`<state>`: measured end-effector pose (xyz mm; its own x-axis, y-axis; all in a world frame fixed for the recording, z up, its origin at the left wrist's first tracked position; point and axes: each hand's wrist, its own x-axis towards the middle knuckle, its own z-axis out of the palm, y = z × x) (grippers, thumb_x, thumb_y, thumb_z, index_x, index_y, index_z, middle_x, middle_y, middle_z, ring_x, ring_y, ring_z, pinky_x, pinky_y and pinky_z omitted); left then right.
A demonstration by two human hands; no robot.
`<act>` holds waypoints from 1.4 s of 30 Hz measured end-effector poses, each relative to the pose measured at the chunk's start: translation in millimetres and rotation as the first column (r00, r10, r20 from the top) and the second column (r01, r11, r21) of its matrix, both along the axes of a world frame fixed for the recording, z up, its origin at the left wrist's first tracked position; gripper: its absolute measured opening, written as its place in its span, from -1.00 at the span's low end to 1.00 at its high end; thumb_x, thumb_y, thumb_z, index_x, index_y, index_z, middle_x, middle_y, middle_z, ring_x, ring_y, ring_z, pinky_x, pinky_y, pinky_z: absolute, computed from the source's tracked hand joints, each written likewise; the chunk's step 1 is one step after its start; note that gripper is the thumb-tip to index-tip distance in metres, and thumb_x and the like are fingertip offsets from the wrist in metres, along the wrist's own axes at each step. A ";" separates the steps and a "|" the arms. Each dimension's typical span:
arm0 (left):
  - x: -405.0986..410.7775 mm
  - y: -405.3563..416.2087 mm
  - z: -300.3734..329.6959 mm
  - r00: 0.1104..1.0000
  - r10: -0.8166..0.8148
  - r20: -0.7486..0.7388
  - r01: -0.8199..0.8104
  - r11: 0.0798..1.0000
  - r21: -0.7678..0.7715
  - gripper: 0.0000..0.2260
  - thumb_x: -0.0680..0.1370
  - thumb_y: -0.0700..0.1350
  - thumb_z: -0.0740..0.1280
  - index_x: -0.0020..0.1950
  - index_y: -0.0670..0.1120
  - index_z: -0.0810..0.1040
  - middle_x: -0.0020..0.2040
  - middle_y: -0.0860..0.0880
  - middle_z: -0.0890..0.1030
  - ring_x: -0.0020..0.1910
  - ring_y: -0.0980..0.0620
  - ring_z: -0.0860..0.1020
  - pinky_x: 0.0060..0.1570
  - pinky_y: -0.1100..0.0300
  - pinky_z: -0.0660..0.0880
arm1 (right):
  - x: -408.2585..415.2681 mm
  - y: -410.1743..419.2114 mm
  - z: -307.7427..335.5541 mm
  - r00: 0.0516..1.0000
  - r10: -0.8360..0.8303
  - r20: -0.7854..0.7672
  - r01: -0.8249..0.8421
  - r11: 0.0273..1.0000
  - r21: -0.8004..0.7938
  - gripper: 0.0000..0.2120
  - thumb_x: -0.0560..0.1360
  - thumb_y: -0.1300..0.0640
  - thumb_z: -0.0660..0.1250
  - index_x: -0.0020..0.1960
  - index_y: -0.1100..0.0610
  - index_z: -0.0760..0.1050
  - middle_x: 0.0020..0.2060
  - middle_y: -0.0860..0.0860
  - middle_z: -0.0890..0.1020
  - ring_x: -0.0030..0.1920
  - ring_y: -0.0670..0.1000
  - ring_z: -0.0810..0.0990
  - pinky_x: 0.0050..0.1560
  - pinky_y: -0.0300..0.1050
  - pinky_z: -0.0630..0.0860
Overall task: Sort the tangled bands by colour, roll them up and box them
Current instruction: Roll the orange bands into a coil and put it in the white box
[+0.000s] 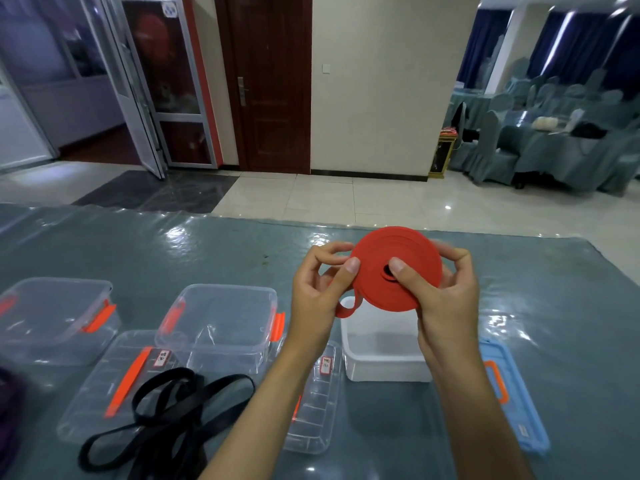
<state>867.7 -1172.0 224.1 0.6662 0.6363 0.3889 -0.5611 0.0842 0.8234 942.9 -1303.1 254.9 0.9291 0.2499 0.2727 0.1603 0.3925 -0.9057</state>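
Observation:
A red band (401, 252) is wound into a flat coil and held above the table between both hands. My left hand (320, 289) pinches the coil's left edge with its thumb on top, and a short loose loop of red band hangs below it. My right hand (440, 289) grips the coil's right side, thumb pressed near the centre hole. Directly under the coil stands an open white box (384, 358). A tangle of black bands (166, 414) lies at the lower left, partly over a clear lid. A purple band (10, 410) shows at the left edge.
Two open clear boxes with orange clasps (55, 320) (221, 327) stand to the left. Clear lids (114, 382) (315, 403) lie in front of them, and a blue lid (512, 393) lies right of the white box. The table has a shiny plastic cover (173, 244).

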 end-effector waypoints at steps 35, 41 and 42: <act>-1.1 -74.7 -67.2 0.977 0.086 -0.195 -0.175 0.848 -0.500 -0.72 0.48 -0.11 0.58 0.18 -0.06 0.72 0.10 0.01 0.76 0.15 -0.02 0.73 0.10 0.07 0.69 | 1.4 -50.3 -57.2 0.970 0.036 -0.240 -0.071 0.988 -0.136 -0.59 0.40 -0.04 0.55 0.19 0.02 0.55 -0.03 0.16 0.76 -0.05 0.07 0.77 -0.12 -0.06 0.69; 12.4 -59.9 -86.5 0.958 0.022 -0.286 -0.158 0.872 -0.463 -0.71 0.56 -0.14 0.55 0.27 -0.04 0.69 0.26 -0.07 0.71 0.26 -0.12 0.69 0.20 -0.03 0.65 | 24.6 -74.2 -73.4 0.911 0.248 -0.329 -0.356 0.876 -0.324 -0.35 0.30 -0.03 0.68 0.35 -0.24 0.57 0.09 0.13 0.74 0.12 0.18 0.76 0.01 0.08 0.71; 15.8 -58.5 -88.9 0.952 0.025 -0.306 -0.169 0.875 -0.454 -0.68 0.54 -0.13 0.58 0.28 -0.06 0.66 0.28 -0.11 0.70 0.26 -0.14 0.68 0.21 -0.06 0.65 | 28.0 -76.5 -76.3 0.896 0.277 -0.346 -0.392 0.861 -0.325 -0.36 0.29 -0.04 0.67 0.34 -0.24 0.59 0.10 0.13 0.74 0.13 0.18 0.75 0.02 0.07 0.71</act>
